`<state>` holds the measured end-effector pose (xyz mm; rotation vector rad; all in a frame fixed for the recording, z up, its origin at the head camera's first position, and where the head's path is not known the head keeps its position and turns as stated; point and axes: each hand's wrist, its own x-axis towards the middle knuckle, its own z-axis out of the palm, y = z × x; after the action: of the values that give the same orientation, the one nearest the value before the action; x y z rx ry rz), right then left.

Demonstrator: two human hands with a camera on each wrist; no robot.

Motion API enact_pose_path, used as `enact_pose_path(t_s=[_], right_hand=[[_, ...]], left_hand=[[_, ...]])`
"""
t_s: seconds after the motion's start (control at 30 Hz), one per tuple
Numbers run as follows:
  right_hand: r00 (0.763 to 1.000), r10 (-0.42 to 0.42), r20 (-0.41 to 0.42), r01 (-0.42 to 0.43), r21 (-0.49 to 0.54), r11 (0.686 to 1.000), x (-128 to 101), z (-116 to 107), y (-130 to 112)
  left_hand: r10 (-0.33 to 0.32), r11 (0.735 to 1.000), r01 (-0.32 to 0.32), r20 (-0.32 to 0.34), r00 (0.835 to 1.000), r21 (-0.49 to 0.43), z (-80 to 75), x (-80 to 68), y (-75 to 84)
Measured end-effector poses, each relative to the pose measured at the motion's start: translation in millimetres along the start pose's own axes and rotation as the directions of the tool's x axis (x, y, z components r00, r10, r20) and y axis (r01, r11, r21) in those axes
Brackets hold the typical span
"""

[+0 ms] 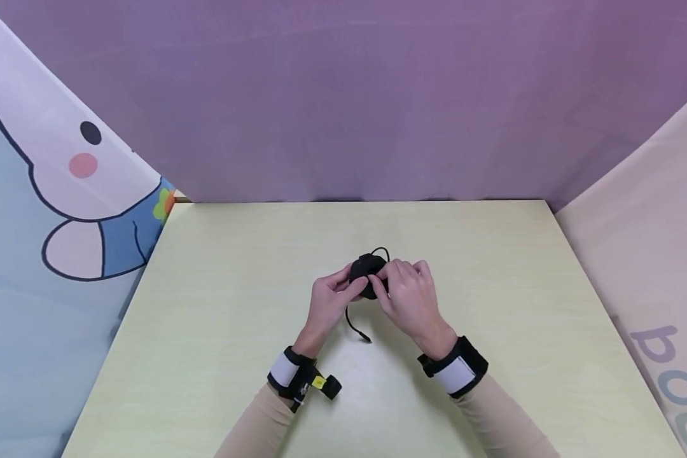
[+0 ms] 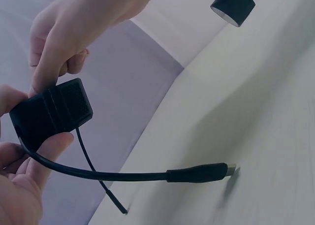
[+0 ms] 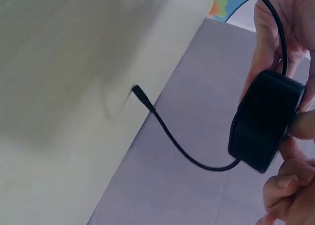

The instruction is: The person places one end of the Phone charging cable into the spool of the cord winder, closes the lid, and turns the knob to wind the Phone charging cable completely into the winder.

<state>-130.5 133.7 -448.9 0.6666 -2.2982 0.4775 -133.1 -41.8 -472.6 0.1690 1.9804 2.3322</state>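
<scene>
A small black case with a black cable coming from each end is held above the table between both hands. My left hand grips its left side, thumb on the near face. My right hand pinches the right side, its other fingers curled. In the left wrist view, one cable bends past the case to a plug with a metal tip near the tabletop. Behind it the thinner-looking second cable ends in another connector. The right wrist view shows the case and the far connector close up.
The pale wooden table extends around the hands. A purple cloth hangs behind its back edge, with printed cloths at the left and right sides. Each wrist wears a strap; a small camera juts from the left one.
</scene>
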Motion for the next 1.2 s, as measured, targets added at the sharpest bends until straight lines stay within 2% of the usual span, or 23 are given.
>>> enact_pose_path(t_s=[0.2,0.37,0.7,0.93,1.2], right_hand=[[0.995,0.097,0.016,-0.097,0.022,0.995,-1.5,2.3,-7.6],[0.985,0.169,0.025,-0.170,0.034,0.985,-3.3,3.8,-12.7],[0.971,0.237,0.009,-0.237,0.046,0.970,-4.1,5.6,-15.6],[0.953,0.301,0.030,-0.303,0.075,0.950,-3.7,6.0,-18.1],[0.948,0.317,0.018,-0.317,0.082,0.945,-3.5,8.2,-18.6]], left_hand=[[0.021,0.999,-0.022,-0.014,1.000,-0.034,3.0,-0.4,-3.1],[0.012,0.998,-0.014,-0.045,0.999,-0.058,7.4,-1.5,-4.4],[0.016,0.997,-0.022,-0.073,0.997,-0.080,14.0,-3.0,-7.8],[0.024,0.998,-0.028,-0.088,0.996,-0.050,14.0,-4.0,-7.1],[0.031,0.999,-0.033,-0.108,0.994,-0.023,13.8,-4.7,-7.0]])
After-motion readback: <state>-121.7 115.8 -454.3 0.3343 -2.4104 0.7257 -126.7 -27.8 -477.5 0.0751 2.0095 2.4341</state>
